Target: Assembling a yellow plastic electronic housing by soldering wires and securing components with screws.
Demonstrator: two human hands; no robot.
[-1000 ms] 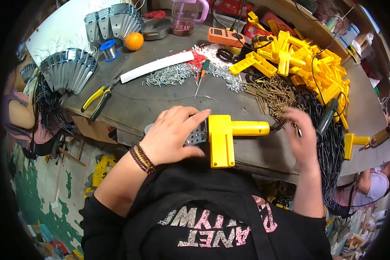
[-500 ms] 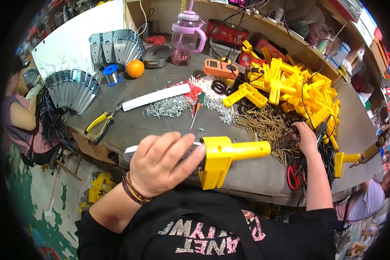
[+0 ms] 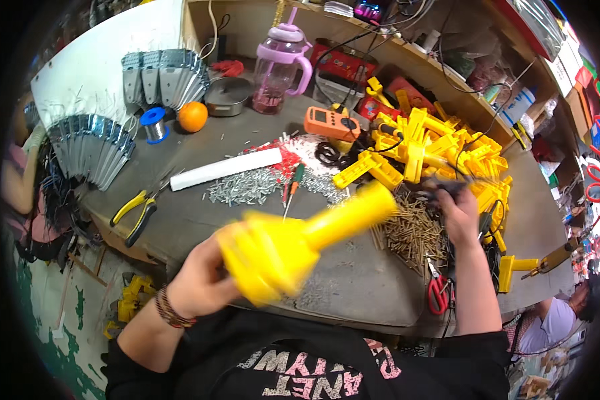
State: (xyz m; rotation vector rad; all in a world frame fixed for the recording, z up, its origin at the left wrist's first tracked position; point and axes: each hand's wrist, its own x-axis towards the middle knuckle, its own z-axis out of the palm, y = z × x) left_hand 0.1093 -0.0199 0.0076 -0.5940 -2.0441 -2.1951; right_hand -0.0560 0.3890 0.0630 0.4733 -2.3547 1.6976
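Note:
My left hand is closed round a yellow plastic housing, blurred by motion, held tilted above the bench's front edge. Its tubular handle points up and to the right. At the right, my right hand has its fingers pinched over something dark and blurred that I cannot make out. Just left of and below that hand lies a heap of long brass-coloured screws. Behind it rises a pile of similar yellow plastic housings. Red-handled scissors lie near my right forearm.
Left on the bench are yellow-black pliers, a solder spool, an orange and fanned grey parts. A white strip, silver screws, a screwdriver, an orange meter and a lidded jug stretch across the middle.
My left hand has moved left and down, turning the yellow housing so its handle tilts upward. The dark part behind the housing is now hidden. My right hand has lifted slightly, bringing something dark up with it.

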